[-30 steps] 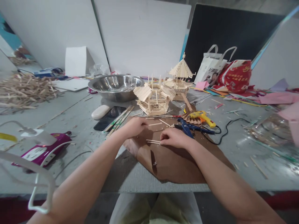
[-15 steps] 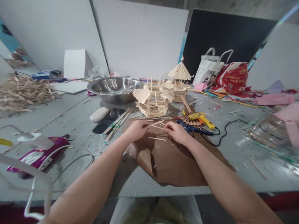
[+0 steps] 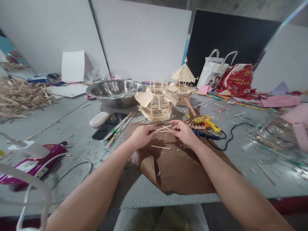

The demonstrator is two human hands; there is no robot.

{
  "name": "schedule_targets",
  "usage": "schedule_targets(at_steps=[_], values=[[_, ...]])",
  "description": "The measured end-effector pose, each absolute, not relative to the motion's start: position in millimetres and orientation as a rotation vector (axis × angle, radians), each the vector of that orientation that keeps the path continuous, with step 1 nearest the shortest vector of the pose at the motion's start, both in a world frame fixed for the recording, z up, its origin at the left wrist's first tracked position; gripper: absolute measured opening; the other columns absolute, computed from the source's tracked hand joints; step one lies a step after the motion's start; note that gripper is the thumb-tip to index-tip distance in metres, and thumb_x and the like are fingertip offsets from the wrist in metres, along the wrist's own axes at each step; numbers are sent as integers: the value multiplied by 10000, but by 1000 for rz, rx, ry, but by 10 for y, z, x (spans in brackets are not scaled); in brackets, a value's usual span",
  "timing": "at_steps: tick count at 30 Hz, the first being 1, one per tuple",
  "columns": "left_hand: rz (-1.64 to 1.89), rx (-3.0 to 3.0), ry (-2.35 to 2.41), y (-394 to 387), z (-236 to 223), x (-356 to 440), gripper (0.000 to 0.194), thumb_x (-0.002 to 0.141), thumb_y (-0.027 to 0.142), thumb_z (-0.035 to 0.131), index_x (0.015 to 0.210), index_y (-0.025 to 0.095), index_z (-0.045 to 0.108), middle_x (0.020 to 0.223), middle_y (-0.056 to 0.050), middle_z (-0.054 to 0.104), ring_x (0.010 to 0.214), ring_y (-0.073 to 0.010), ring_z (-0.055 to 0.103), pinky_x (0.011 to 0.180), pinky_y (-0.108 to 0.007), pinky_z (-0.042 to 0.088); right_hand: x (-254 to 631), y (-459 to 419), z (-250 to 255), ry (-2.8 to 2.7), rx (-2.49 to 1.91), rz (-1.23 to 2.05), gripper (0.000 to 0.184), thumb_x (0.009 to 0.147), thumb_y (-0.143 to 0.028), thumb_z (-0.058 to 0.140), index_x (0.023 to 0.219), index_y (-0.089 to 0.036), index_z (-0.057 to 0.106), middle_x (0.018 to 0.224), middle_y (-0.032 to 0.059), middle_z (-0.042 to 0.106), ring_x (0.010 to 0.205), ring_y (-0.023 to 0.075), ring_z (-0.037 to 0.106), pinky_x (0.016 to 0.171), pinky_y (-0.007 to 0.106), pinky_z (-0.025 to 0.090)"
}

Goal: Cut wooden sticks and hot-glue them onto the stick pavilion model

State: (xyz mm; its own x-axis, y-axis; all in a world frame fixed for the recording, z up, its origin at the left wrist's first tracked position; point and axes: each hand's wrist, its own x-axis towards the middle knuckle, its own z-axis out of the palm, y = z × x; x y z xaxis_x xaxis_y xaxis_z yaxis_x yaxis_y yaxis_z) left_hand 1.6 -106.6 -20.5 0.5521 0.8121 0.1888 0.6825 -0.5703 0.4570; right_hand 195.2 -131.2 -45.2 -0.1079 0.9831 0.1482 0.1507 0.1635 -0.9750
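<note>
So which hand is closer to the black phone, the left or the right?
The left. The left hand is over the brown paper, just right of the phone; the right hand is farther to the right, over the same paper.

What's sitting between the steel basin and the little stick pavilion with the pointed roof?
In the head view, the open-topped stick pavilion stands between the steel basin and the pointed-roof pavilion, partly overlapping the latter.

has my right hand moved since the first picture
Yes, the right hand has moved forward, away from the body and closer to the nearer stick model, which stands in the same place on the table.
</note>
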Motion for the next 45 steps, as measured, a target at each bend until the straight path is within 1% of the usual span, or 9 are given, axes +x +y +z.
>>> schedule_targets(at_steps=[4, 7, 11, 17, 25, 31, 37, 41, 45], values=[[534, 2480, 1256, -1097, -231, 88, 287, 753, 345, 386, 622, 153, 555, 530, 16, 478, 511, -89, 384, 476, -195, 257, 1913, -1315, -436, -1251, -1080, 1127, 442, 583, -275, 628, 955, -179, 409, 618, -77, 524, 386, 50, 437, 367, 195, 366], [564, 2452, 1232, -1127, -218, 132, 294, 764, 332, 374, 581, 146, 509, 503, 26, 435, 501, -83, 365, 472, -193, 246, 1882, -1331, -444, -1134, -994, 1224, 433, 569, -278, 647, 939, -181, 445, 615, -75, 538, 421, 60, 485, 402, 201, 397], [580, 2394, 1189, -1160, -190, 157, 291, 772, 319, 362, 587, 141, 500, 489, 33, 429, 490, -77, 360, 469, -191, 246, 1848, -1355, -452, -1060, -962, 1324, 282, 581, -322, 642, 790, -152, 564, 632, -33, 591, 431, 50, 497, 422, 190, 401], [578, 2338, 1129, -1172, -188, 166, 279, 770, 309, 367, 661, 131, 551, 497, 30, 451, 493, -77, 376, 471, -191, 261, 1840, -1356, -465, -1013, -973, 1354, 240, 559, -331, 661, 722, -158, 632, 597, -26, 606, 410, 42, 483, 402, 175, 383], [560, 2326, 1115, -1170, -212, 164, 293, 775, 310, 355, 728, 134, 584, 497, 32, 455, 476, -74, 366, 457, -191, 260, 1841, -1353, -470, -1013, -993, 1349, 251, 550, -345, 665, 715, -158, 636, 569, -24, 604, 395, 49, 479, 387, 180, 381], [540, 2337, 1103, -1170, -217, 170, 297, 774, 310, 359, 701, 131, 584, 496, 31, 456, 485, -78, 380, 468, -193, 280, 1832, -1373, -461, -1029, -991, 1346, 208, 584, -337, 646, 677, -153, 618, 558, -21, 602, 388, 48, 479, 388, 177, 392], [646, 2288, 1111, -1172, -239, 174, 317, 758, 297, 388, 972, 157, 574, 685, -5, 588, 607, -107, 486, 567, -209, 357, 1857, -1355, -456, -910, -1019, 1314, 191, 569, -324, 646, 642, -156, 590, 563, -25, 605, 398, 62, 506, 383, 186, 411], [688, 2355, 1187, -1175, -256, 176, 268, 746, 263, 411, 895, 162, 610, 760, -26, 623, 654, -118, 514, 604, -217, 369, 1873, -1330, -447, -836, -1036, 1317, 172, 578, -302, 630, 651, -157, 575, 556, -22, 607, 399, 73, 524, 373, 188, 422], [736, 2465, 1157, -1186, -263, 178, 239, 751, 239, 415, 806, 163, 635, 719, -31, 628, 643, -117, 522, 601, -210, 369, 1869, -1334, -433, -803, -1033, 1339, 126, 611, -269, 598, 650, -153, 568, 540, -18, 608, 412, 85, 548, 377, 184, 436]])
